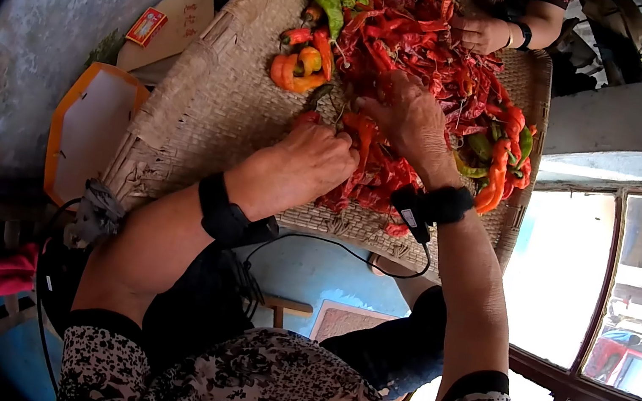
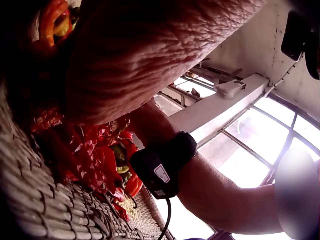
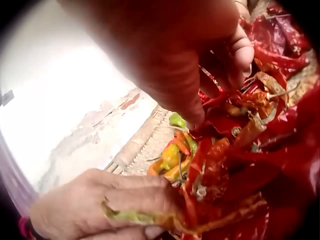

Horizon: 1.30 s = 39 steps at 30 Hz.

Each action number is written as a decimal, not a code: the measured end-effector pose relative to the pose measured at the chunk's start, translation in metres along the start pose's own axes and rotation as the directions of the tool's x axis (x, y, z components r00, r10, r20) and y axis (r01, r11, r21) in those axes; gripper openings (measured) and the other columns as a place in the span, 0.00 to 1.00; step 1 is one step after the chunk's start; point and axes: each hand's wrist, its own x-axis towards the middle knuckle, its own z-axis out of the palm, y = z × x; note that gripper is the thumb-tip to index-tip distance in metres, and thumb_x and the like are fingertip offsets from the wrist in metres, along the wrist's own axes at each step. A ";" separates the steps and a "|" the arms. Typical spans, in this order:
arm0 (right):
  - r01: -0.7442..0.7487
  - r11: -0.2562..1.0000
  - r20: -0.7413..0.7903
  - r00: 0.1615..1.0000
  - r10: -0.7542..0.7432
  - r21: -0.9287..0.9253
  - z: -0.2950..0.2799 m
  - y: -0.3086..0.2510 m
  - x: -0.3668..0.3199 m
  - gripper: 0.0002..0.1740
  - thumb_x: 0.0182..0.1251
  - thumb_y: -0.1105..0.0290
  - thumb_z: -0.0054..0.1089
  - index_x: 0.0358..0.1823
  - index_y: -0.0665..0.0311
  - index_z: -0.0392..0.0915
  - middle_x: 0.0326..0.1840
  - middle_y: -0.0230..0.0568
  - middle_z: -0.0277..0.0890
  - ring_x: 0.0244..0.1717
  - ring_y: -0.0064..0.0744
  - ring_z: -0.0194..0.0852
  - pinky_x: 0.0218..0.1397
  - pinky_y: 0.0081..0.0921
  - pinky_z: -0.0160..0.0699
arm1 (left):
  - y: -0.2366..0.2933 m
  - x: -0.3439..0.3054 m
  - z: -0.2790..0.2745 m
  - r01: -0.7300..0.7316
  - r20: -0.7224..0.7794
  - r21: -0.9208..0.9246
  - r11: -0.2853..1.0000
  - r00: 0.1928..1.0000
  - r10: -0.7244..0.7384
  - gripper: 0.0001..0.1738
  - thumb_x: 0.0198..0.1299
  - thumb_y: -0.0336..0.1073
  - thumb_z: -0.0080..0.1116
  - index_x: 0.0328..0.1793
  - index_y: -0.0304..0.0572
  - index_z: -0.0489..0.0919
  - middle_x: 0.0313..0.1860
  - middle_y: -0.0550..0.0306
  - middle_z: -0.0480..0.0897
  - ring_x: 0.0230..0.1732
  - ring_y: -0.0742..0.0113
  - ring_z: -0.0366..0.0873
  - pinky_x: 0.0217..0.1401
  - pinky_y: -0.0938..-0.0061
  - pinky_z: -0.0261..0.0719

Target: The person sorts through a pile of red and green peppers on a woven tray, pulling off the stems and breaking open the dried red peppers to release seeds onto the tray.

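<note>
While both forearms reach over the tray (image 1: 211, 95), we see the left hand (image 1: 316, 157) curled at the near edge of the pile (image 1: 417, 46), pinching one chilli (image 3: 135, 216). The right hand (image 1: 404, 116) arches with its fingertips in the pile, and we cannot tell whether it grasps anything.

The person wears a short-sleeved black-and-white floral top (image 1: 282, 374) with black sleeve hems (image 1: 102, 322). A black wrist strap (image 1: 225, 216) sits behind the left hand (image 1: 316, 157). Behind the right hand (image 1: 409, 117), a small black white-labelled unit (image 2: 161, 172) trails a thin black cable (image 1: 331, 243).
</note>
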 end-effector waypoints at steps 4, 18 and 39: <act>-0.056 0.998 -0.031 0.998 0.055 -0.019 0.024 0.000 0.003 0.23 0.56 0.60 0.67 0.50 0.66 0.76 0.37 0.51 0.81 0.38 0.47 0.82 0.41 0.40 0.80 | -0.002 0.001 0.003 0.016 0.018 -0.011 1.000 1.000 -0.016 0.06 0.54 0.27 0.54 0.37 0.37 0.79 0.35 0.50 0.81 0.41 0.58 0.82 0.44 0.68 0.81; -0.023 1.000 -0.531 0.847 0.015 -0.008 -0.052 0.052 0.039 0.21 0.61 0.63 0.66 0.52 0.65 0.76 0.30 0.43 0.82 0.29 0.38 0.81 0.33 0.34 0.80 | 0.004 0.003 -0.005 0.050 0.084 -0.018 0.999 0.995 -0.049 0.07 0.57 0.27 0.54 0.41 0.35 0.78 0.38 0.50 0.80 0.44 0.58 0.81 0.47 0.65 0.81; -0.295 0.892 0.207 0.950 0.235 0.341 -0.006 0.007 0.007 0.17 0.50 0.63 0.69 0.37 0.68 0.80 0.29 0.48 0.81 0.32 0.38 0.81 0.38 0.33 0.79 | 0.009 -0.006 -0.005 0.036 -0.016 0.048 0.998 0.999 -0.036 0.09 0.55 0.29 0.52 0.42 0.38 0.78 0.38 0.54 0.77 0.44 0.61 0.77 0.49 0.68 0.76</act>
